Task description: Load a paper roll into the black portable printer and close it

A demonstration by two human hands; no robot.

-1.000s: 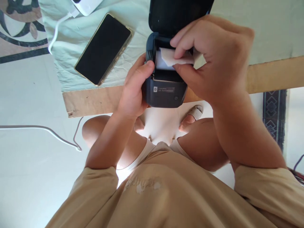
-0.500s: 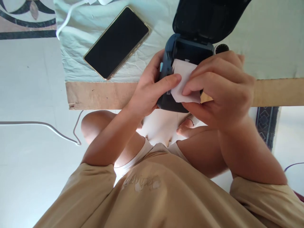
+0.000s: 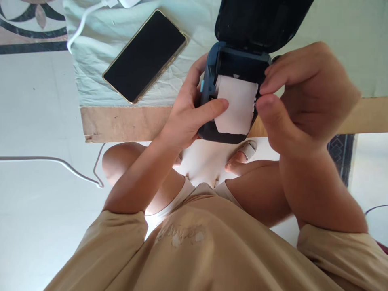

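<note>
Over the front edge of the bench, you hold a small dark printer with its lid hinged wide open, away from you. Your left hand is wrapped around the printer's left side, and its thumb presses flat on the white paper that lies over the open body. The paper reaches down close to the printer's near end, and its right edge is jagged. Your right hand is bent in at the printer's right side, thumb and fingertips drawn close together beside that jagged edge; you cannot tell from here whether they pinch anything. A light blue tab shows on the printer's left side, just beside your left hand. A dark round thing peeks out behind your right fingers, mostly hidden.

To the left of the printer, a phone lies slantwise on the pale green cloth that covers the bench, its dark screen facing up. Beyond the phone, a white cable runs to a white device, cut off by the top of the view. Below the bench, another cable trails across the floor.
</note>
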